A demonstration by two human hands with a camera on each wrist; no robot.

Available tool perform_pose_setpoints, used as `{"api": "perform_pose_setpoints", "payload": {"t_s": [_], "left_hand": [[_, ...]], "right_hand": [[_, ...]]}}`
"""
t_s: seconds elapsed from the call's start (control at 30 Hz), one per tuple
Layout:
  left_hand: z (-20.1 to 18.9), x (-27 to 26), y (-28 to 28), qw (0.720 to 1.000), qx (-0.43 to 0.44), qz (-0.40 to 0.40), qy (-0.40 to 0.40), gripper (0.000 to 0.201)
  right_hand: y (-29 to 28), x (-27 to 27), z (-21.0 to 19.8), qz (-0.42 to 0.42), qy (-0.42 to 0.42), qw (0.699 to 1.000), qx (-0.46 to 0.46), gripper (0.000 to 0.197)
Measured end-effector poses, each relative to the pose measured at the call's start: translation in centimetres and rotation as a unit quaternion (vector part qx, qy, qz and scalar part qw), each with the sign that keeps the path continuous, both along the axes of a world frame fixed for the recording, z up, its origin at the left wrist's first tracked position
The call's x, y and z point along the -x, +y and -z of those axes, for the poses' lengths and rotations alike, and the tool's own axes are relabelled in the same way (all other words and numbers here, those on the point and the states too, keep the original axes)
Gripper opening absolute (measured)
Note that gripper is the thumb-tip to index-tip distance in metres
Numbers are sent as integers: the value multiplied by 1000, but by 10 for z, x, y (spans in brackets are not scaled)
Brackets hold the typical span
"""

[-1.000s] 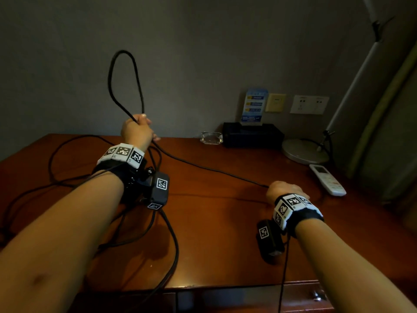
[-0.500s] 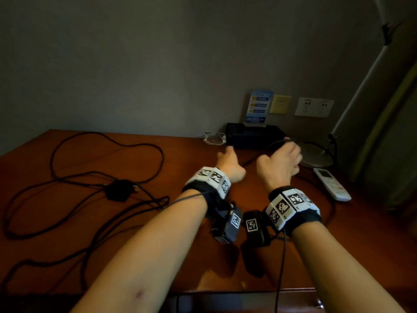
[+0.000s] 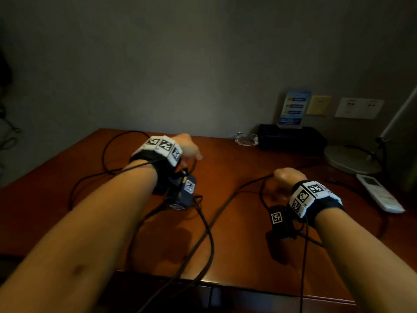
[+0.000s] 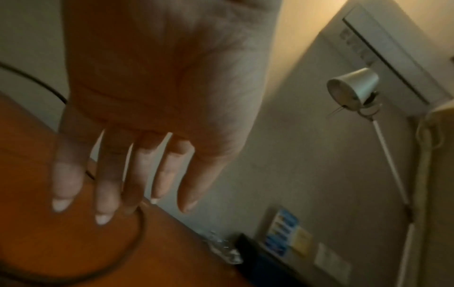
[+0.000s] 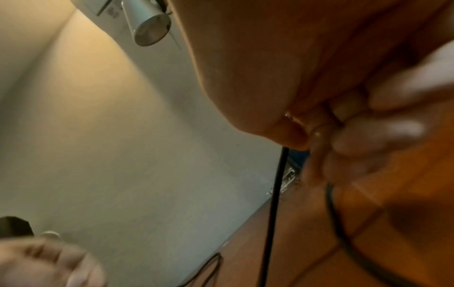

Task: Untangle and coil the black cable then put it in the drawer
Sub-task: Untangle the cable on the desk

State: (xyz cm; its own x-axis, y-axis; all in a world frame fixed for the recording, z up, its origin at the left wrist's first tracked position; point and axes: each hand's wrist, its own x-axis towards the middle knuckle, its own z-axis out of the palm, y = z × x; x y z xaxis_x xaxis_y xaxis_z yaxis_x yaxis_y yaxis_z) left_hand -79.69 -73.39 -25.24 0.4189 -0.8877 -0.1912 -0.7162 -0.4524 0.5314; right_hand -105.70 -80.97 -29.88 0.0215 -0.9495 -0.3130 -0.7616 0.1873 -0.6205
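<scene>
On the desk (image 3: 237, 222), right hand (image 3: 287, 177) fingers (image 5: 356, 139) clench the black cable (image 3: 216, 222); left hand (image 4: 159, 77) fingers (image 4: 105, 184) spread above it

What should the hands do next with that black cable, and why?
Probably the left hand should reach down and take hold of the loose cable on the desk, then carry it to the right hand. The right hand's grip is already curled round one strand, while the left is open with straight fingers holding nothing, and most of the cable lies sprawled, uncoiled.
</scene>
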Motion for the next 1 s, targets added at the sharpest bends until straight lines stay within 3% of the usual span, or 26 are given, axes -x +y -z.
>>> {"api": "perform_pose_setpoints", "payload": {"t_s": [0.07, 0.13, 0.23, 0.37, 0.47, 0.6, 0.73, 0.9, 1.0], "left_hand": [[8, -26, 21, 998, -44, -35, -39, 34], [22, -41, 39, 991, -101, -43, -75, 34], [48, -50, 48, 980, -156, -33, -116, 50], [70, -49, 42, 971, -125, -54, -198, 81], [82, -52, 39, 971, -98, -74, -204, 81], [96, -49, 32, 972, -101, -94, -191, 78], [91, -38, 27, 979, -68, -90, -169, 68], [52, -22, 27, 982, -43, -41, -177, 85], [15, -16, 27, 995, 30, 15, -97, 92]], "right_hand": [[10, -15, -2, -18, -30, 999, -8, 32], [14, -31, -2, -68, -9, 998, 10, 34], [20, -58, 1, -126, 7, 992, 6, 39], [29, -78, 14, -180, 11, 984, -1, 43], [28, -81, 21, -205, 40, 978, 19, 42], [24, -78, 26, -202, 14, 979, 21, 40], [21, -77, 21, -191, -34, 979, 59, 37], [19, -78, 6, -237, -59, 964, 102, 35], [26, -88, -12, -261, -152, 933, 196, 11]]}}
